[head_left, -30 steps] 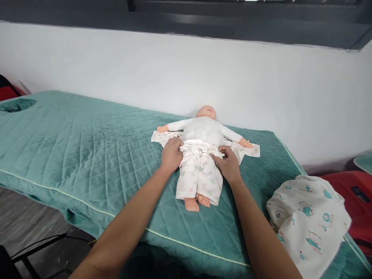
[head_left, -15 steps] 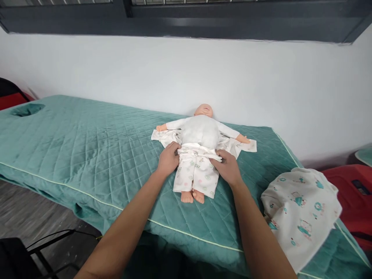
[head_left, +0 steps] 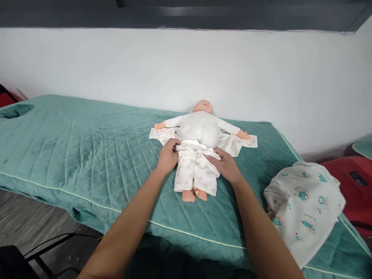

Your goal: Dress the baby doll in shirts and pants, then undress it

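A baby doll (head_left: 200,126) with a white cloth body lies on its back, arms spread and head toward the wall. Printed white pants (head_left: 197,170) cover its legs, and its feet (head_left: 194,195) stick out of the leg openings. My left hand (head_left: 169,155) is closed on the waistband at the doll's left-hand side in the picture. On the opposite side my right hand (head_left: 225,164) grips the waistband, with the thumb over the front. Beneath the doll's back and arms a printed baby shirt (head_left: 238,144) is spread open.
A green quilted cover (head_left: 95,151) lies over the bed, with a hole at the far left. At right rests a crumpled white printed cloth (head_left: 305,209). Beside the bed is a red case (head_left: 356,178); a white wall (head_left: 186,66) stands behind.
The view has tilted slightly downward. Both hands stay at the pants' waistband; the right thumb has shifted a little toward the middle, and the waistband sits slightly higher on the doll's belly.
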{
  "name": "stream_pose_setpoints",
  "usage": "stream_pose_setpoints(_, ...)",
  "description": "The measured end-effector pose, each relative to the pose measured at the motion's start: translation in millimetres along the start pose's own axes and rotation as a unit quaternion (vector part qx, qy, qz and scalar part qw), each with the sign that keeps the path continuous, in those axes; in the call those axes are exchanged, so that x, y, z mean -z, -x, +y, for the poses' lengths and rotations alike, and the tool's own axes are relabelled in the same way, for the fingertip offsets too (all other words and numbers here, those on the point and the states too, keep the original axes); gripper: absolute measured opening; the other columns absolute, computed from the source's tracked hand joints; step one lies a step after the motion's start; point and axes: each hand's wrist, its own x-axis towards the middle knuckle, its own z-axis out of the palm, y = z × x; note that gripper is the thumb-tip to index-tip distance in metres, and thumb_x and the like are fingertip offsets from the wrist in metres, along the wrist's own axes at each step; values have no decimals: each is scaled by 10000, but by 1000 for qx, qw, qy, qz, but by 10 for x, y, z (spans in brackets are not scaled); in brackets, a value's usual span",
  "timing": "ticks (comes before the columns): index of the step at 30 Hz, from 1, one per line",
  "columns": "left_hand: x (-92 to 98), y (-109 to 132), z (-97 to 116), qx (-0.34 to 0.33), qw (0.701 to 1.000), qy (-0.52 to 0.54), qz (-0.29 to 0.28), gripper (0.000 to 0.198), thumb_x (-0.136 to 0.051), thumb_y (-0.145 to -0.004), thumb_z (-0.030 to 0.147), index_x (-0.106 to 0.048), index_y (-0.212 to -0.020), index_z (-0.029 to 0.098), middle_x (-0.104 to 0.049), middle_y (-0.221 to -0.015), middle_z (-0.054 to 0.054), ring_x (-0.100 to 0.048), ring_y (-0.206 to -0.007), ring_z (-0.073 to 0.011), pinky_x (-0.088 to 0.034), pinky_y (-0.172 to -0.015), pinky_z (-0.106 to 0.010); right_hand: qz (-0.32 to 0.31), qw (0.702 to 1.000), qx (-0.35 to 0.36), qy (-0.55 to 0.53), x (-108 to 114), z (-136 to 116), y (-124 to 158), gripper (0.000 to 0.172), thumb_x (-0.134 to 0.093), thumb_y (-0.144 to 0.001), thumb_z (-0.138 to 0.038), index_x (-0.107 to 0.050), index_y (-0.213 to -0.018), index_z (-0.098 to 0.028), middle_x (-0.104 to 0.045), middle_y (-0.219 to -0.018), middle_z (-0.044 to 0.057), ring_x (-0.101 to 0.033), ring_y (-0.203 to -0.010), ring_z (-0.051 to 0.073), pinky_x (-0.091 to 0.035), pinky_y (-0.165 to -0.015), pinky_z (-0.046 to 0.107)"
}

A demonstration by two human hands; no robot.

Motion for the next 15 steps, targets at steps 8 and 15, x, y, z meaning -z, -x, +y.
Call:
stream_pose_setpoints(8,-56,-243,-12,-30,997,-72,-3,218,-570,-789,94,-560,-962,225,-629,-944,-9,-538,-811,-176,-411,-729,-283,10,999,12,-50,-4,88,-72,402,-732,-822,-551,-594,-1034,-238,-617,-989,2,-547,-923,197,-451,-814,309)
stream_pose_setpoints(15,-117,-416,-93,-20,994,-108,-25,269,-545,-804,99,-535,-1039,230,-657,-1025,-44,-586,-937,-228,-442,-797,-319,10,999,7,-33,-30,114,-149,607,-827,-718,-521,-527,-1171,-250,-594,-1168,45,-547,-1087,242,-459,-945,372)
